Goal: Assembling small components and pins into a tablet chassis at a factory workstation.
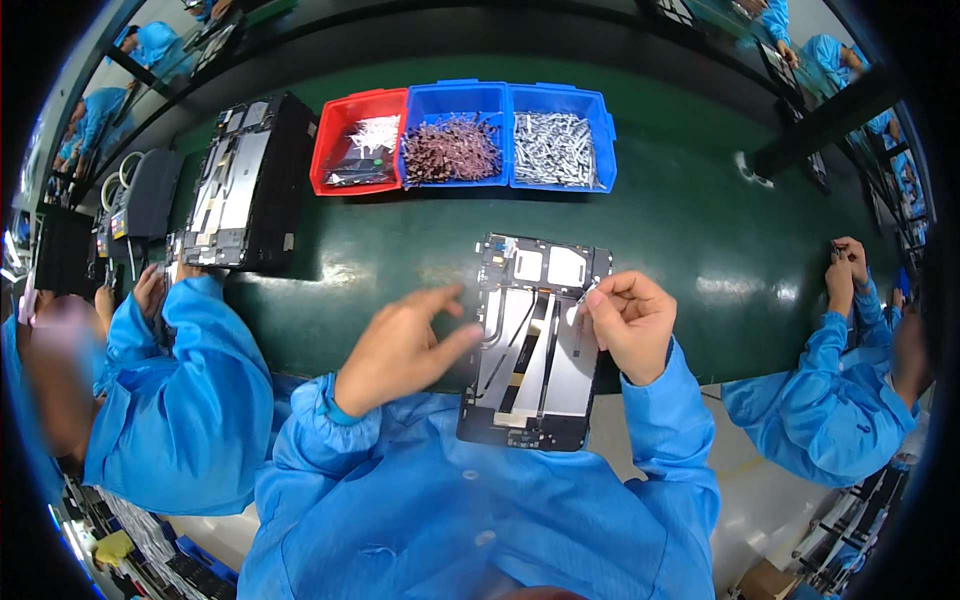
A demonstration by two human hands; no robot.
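An opened tablet [568,375] lies in front of me, its silvery inside, dark ribbon cables and upper circuit board exposed. Its lower end reaches over the table edge toward my body. My right hand [634,318] is closed in a pinch over the tablet's upper right edge. At its fingertips shows a small pale strip [587,292], too small to name more closely. On the other side, my left hand [405,345] is open, fingers apart and slightly blurred, its thumb close to the tablet's left edge.
Beyond the tablet stand a red bin [318,165] of white and black pieces, a blue bin [455,96] of reddish-brown small parts and another blue bin [606,140] of silvery pieces. A tall stack of opened tablets [250,190] is at left. Co-workers in blue sit on both sides.
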